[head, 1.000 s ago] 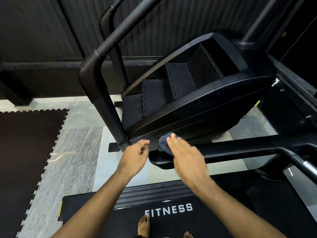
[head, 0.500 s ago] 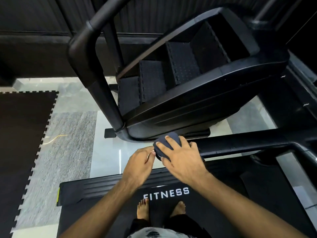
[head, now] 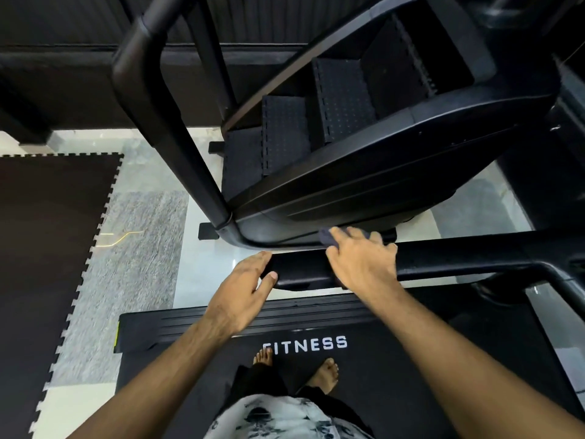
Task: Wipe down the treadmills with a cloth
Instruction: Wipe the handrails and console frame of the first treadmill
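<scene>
I stand barefoot on a black treadmill belt (head: 395,369) marked FITNESS. Its black handrail (head: 459,258) runs across in front of me and ends at the left. My right hand (head: 357,264) lies over the rail with fingers spread, pressing a dark grey cloth (head: 327,237) against it; only the cloth's far edge shows past my fingers. My left hand (head: 243,289) rests at the rail's left end, fingers fairly straight, thumb against the end cap.
A black stair-climber machine (head: 348,147) with studded steps stands just beyond the rail, its thick upright bar (head: 158,99) at the left. Dark interlocking floor mats (head: 47,248) and grey carpet (head: 126,264) lie to the left on pale tile.
My right hand has slid the cloth rightward along the handrail from its left end. My left hand moved up to the rail's end. The camera has tilted further down.
</scene>
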